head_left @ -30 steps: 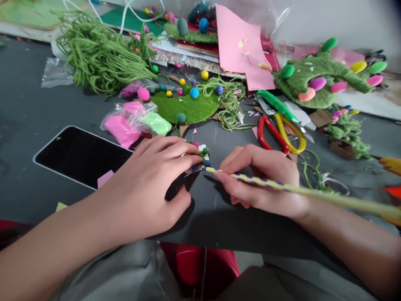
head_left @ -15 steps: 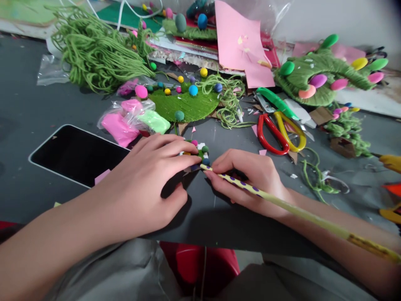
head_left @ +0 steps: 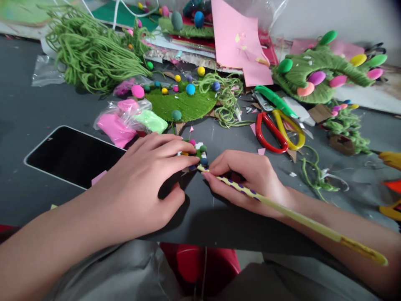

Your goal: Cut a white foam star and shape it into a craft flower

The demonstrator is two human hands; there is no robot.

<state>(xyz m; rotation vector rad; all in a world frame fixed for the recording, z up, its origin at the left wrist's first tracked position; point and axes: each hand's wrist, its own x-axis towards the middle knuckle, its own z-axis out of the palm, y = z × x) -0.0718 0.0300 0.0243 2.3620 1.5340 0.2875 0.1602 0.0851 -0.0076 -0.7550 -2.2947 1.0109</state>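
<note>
Pinching a polka-dotted pencil (head_left: 291, 213) — the right hand (head_left: 255, 171).
Left hand (head_left: 150, 179) (fingers loosely spread) lies between smartphone (head_left: 72, 156) and small colored balls (head_left: 203, 149).

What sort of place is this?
Probably a craft table: tangled green yarn, a bent pink paper sheet and a thin yellow stick with purple spots in the right hand.

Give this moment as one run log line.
left hand: fingers over small ball-studded craft; right hand: holds purple-dotted yellow pencil; phone: screen dark
</note>
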